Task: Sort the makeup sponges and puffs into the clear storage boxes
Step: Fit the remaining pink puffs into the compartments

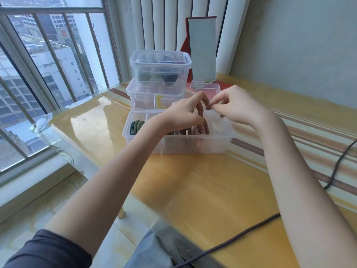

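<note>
Dark cable (231, 246) across the yellow table (202, 190), mirror (201, 49) against the wall.

barred window (48, 78) left, glass-topped table (202, 182), pale wall (299, 45)

Dark pushed-up sleeve (48, 250), bare forearms, blue jeans (154, 252)

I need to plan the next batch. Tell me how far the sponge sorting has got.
Done: green puffs stand in the front divided box's leftmost compartment, and dark puffs fill the lidded box stacked behind. In hand: the left hand and right hand hold a brownish puff over the middle compartments. Left: the rightmost compartment looks empty; no loose puffs show on the table.
</note>
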Available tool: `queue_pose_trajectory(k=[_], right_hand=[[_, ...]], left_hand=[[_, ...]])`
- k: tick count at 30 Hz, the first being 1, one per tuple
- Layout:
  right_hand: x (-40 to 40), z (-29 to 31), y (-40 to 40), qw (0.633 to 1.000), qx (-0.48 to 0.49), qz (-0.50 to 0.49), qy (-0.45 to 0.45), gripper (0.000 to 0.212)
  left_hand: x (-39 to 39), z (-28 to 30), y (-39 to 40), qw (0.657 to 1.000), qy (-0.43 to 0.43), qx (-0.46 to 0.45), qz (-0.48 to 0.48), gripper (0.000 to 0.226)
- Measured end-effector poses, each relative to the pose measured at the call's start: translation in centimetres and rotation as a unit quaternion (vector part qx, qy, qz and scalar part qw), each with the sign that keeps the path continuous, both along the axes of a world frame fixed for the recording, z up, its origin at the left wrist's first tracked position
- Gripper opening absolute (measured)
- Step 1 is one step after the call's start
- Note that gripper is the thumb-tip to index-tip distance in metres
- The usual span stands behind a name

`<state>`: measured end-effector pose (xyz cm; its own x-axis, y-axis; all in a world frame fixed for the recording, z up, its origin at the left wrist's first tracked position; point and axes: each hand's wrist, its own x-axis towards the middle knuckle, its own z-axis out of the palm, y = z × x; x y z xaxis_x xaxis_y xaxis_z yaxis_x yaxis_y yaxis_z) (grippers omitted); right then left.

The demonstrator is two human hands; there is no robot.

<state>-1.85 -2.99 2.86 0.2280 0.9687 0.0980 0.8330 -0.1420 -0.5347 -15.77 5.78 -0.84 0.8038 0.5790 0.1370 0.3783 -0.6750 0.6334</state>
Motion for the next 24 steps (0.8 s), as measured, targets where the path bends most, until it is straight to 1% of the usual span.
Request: queue_pose_trajectory(k=[1,3,5,7,8,11,12,13,15,17,19,20,22,23,24], right_hand=[[0.1,0.0,0.0,1.000,-0.007,0.003,-0.001,0.026],[0.0,-0.2,0.0,0.997,-0.072,0.029,-0.009,0.025],[-0.4,-0.6,0.1,0.990,-0.130,0.048,-0.021,0.023],[-0.5,-0.8,0.2,0.990,-0.128,0.048,-0.021,0.021],[-0.4,-0.8,0.3,0.993,-0.111,0.047,-0.014,0.020],[-0.2,-0.4,0.1,0.999,-0.032,0.028,0.011,0.021],[-0.2,-0.3,0.1,0.999,-0.022,0.026,0.011,0.025],[-0.3,-0.3,0.0,0.999,-0.033,0.031,0.005,0.030],[-0.8,-0.3,-0.1,0.995,-0.085,0.050,-0.011,0.036],[-1.2,-0.3,0.0,0.993,-0.105,0.055,-0.016,0.035],[-1.0,-0.3,0.0,0.996,-0.077,0.050,0.002,0.032],[-0.6,-0.3,-0.1,0.997,-0.054,0.044,0.021,0.030],[0.9,-0.3,-0.4,0.996,0.010,0.013,0.084,0.028],[1.9,-0.4,-0.5,0.991,0.050,-0.015,0.125,0.029],[3.3,-0.7,-0.6,0.981,0.095,-0.056,0.162,0.032]], left_hand=[[0.0,0.0,0.0,1.000,0.015,0.007,-0.004,0.043],[0.2,-0.1,0.1,0.999,0.032,0.036,-0.002,0.037],[0.4,-0.2,0.0,0.997,0.039,0.059,0.000,0.037],[0.4,-0.3,0.0,0.997,0.040,0.067,0.002,0.036],[0.4,-0.2,0.0,0.998,0.032,0.051,0.005,0.035],[0.2,0.2,0.0,0.996,-0.029,-0.083,0.001,0.038],[0.2,0.3,0.0,0.994,-0.032,-0.105,-0.004,0.037],[0.2,0.4,0.0,0.996,-0.010,-0.089,-0.010,0.033],[0.3,0.2,0.0,0.999,0.047,-0.013,-0.002,0.026],[0.4,0.1,-0.2,0.998,0.064,0.027,0.004,0.029],[0.4,0.1,-0.2,0.998,0.067,0.019,0.002,0.026],[0.4,0.2,-0.1,0.998,0.063,-0.003,0.005,0.023],[1.2,0.8,0.1,0.999,0.018,-0.048,0.016,0.026],[2.1,1.2,0.1,0.998,-0.001,-0.053,0.030,0.027],[3.2,1.7,0.0,0.999,-0.003,-0.019,0.045,0.026]])
